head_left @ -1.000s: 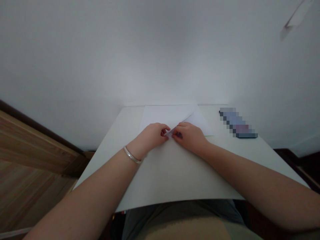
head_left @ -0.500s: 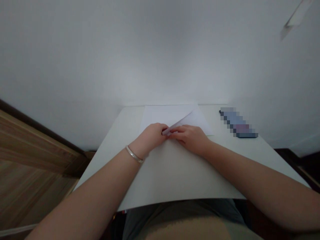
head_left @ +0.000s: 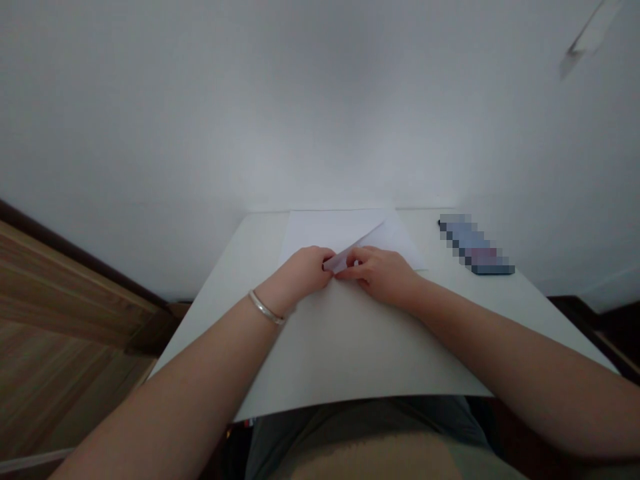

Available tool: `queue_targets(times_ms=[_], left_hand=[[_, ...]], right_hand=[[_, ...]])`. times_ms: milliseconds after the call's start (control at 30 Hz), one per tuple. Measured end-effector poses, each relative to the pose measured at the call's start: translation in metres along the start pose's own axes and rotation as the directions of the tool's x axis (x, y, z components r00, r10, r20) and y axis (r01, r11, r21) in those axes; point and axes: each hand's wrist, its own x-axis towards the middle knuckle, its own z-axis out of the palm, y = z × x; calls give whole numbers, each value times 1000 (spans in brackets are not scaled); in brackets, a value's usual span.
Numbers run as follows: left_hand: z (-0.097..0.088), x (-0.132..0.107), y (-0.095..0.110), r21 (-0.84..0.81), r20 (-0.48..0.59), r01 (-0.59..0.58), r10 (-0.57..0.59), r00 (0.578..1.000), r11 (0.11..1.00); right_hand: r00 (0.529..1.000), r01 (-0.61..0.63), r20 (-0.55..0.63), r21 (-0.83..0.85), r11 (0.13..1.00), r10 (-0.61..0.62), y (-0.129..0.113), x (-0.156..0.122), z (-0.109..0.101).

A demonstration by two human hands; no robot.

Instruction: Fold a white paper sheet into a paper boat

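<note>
White paper lies at the far side of the white table, against the wall. One piece is folded over, and its raised slanting edge runs from between my hands up to the right. My left hand is closed on the near left end of this fold, its fingertips partly hidden behind the paper. My right hand has its fingers bent in a pinch at the near edge of the folded paper, close to my left fingertips. A silver bangle circles my left wrist.
A phone, blurred by blocks, lies on the table to the right of the paper. A plain wall rises right behind the table. Wooden furniture stands at the left, below the tabletop. My lap is under the near edge.
My right fingers have bent and drawn up more, with the index finger raised off the fold. My left hand and the paper have hardly moved.
</note>
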Motion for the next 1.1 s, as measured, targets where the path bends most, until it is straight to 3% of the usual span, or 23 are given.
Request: queue_targets(times_ms=[200,500,800,1033,1100], left_hand=[[-3,-2,2,-19,17,28,-27,999,999],[-3,-1,4,36,33,13,-14,999,999],[-2,-3,2,21,22,23,-24,999,1000],[-3,-4,2,38,-18,-40,40,999,998],[-2,-4,2,55,-21,-42,43,999,998]], right_hand=[[998,19,54,21,1000,-20,12,-5,-5],[998,56,-4,-47,997,-56,4,0,4],[995,4,95,-8,1000,-3,20,-9,-15],[997,67,36,-70,995,-65,8,-7,-4],[999,33,6,-100,994,-33,3,-4,0]])
